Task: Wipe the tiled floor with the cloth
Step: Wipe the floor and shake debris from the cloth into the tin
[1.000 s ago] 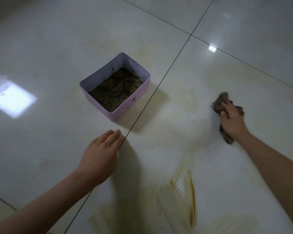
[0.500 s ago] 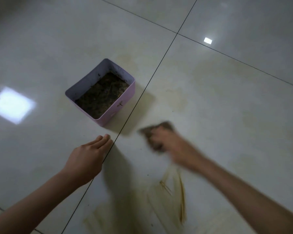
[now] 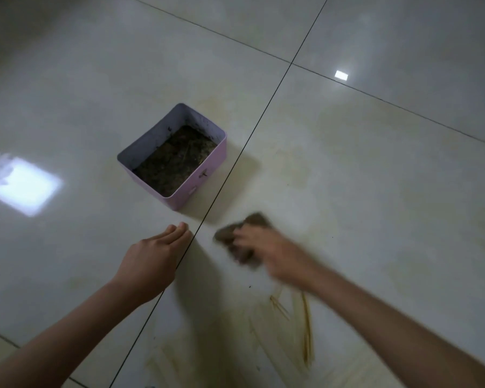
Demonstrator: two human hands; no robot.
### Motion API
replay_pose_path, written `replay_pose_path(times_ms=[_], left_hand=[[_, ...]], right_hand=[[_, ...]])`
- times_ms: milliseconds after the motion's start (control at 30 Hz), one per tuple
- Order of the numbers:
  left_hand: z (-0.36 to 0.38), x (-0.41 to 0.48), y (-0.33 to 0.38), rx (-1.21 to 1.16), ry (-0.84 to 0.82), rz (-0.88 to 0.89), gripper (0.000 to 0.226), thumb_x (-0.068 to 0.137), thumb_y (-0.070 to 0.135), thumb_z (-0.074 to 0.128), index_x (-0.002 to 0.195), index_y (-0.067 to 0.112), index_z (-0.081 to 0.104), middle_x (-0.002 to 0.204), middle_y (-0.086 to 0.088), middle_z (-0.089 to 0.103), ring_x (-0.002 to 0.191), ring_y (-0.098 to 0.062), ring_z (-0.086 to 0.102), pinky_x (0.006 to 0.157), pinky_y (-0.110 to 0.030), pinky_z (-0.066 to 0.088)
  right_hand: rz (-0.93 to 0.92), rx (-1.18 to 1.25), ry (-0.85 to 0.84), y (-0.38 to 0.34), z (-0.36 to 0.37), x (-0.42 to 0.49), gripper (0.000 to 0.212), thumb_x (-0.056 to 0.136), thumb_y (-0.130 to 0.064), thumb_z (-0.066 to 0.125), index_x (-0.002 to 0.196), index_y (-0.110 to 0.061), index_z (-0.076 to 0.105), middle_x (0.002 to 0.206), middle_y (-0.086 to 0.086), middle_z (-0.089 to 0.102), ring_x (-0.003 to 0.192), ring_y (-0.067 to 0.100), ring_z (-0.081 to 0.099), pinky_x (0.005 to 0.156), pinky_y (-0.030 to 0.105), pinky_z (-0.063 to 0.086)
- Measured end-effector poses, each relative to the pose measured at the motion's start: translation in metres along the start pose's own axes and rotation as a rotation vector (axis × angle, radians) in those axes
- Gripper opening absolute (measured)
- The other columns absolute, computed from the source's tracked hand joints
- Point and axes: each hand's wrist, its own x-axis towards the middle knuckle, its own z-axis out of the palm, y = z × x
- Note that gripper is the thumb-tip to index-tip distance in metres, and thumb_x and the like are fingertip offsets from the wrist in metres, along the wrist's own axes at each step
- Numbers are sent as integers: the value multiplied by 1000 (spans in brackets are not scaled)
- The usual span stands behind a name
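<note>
The right hand [image 3: 266,247], blurred, presses a crumpled brown cloth [image 3: 259,219] onto the tiled floor [image 3: 375,191]; the blur hides whether its fingers curl round it. Yellow-brown streaks [image 3: 305,331] lie just nearside of this hand, running near to far. The left hand [image 3: 154,256] rests flat, fingers straight, left of the cloth. A pink box [image 3: 205,180] of soil stands beyond.

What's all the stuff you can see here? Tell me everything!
box: one, pink-lilac, on the floor left of the dark tile line
dirt: one layer, dark brown, inside the box
cloth: one, brown, right of the tile line, under the right hand
streaks: several, yellow-brown, near the bottom
floor: glossy whitish tiles, all around
left hand: one, flat on the floor beside the tile line
right hand: one, blurred, holding the cloth
</note>
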Motion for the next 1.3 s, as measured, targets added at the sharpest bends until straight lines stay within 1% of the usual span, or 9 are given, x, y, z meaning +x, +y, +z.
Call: replay_pose_path(times_ms=[67,200,300,467,600,800,933,1200,1300], left_hand=[[1,0,-2,12,-23,0,64,95,13,38,153,32,18,159,17,11,145,-4,17,104,-25,39],[6,0,-1,26,-26,0,62,97,14,37,154,29,16,160,13,9,146,-8,15,105,-28,40],[9,-2,-1,14,3,-6,58,98,15,39,153,27,24,159,12,16,145,-10,20,100,-33,46],[4,-1,-2,20,-20,12,60,96,13,42,152,25,27,159,9,20,144,-11,24,101,-34,45],[-11,3,-1,96,-135,52,56,95,16,42,150,19,29,158,3,24,135,-16,42,96,-34,49],[-21,8,-3,269,-189,162,53,94,17,36,146,15,28,154,-2,28,114,-18,58,80,-30,50],[-25,16,11,410,-251,199,55,95,15,35,147,6,22,154,-12,23,122,-21,50,84,-27,46],[-7,28,35,376,-102,480,63,97,30,20,152,-1,13,159,-23,6,147,-36,12,117,-51,21],[15,33,48,191,-102,574,66,95,38,21,143,-4,36,154,-24,24,143,-40,23,111,-59,29]], right_hand=[[221,21,169,35,-44,14,23,85,-15,63,104,-3,68,90,33,59,80,34,56,79,26,49],[616,-178,235,100,-87,2,41,102,-8,42,141,4,41,152,25,31,141,33,30,118,34,19],[685,-333,369,65,-38,-19,41,102,-12,40,141,0,44,151,25,33,141,38,31,116,51,20],[204,-317,152,-83,96,-51,41,99,-16,40,137,-17,53,147,12,45,139,31,38,115,50,28],[-82,-365,-31,-62,69,-62,37,94,-21,58,130,-13,61,141,9,53,133,28,47,109,54,36],[842,-345,280,19,-1,-149,62,101,-46,15,144,-10,42,153,16,33,143,33,31,115,57,19],[1273,-285,583,-31,39,-122,59,97,-34,25,145,-3,37,153,24,29,144,39,25,116,57,14],[503,-298,90,-124,122,-88,45,100,-35,40,142,-20,46,153,3,36,141,25,35,117,46,19],[904,-240,329,-83,82,-151,47,104,-32,31,139,-3,44,150,15,33,138,42,33,116,42,17]])
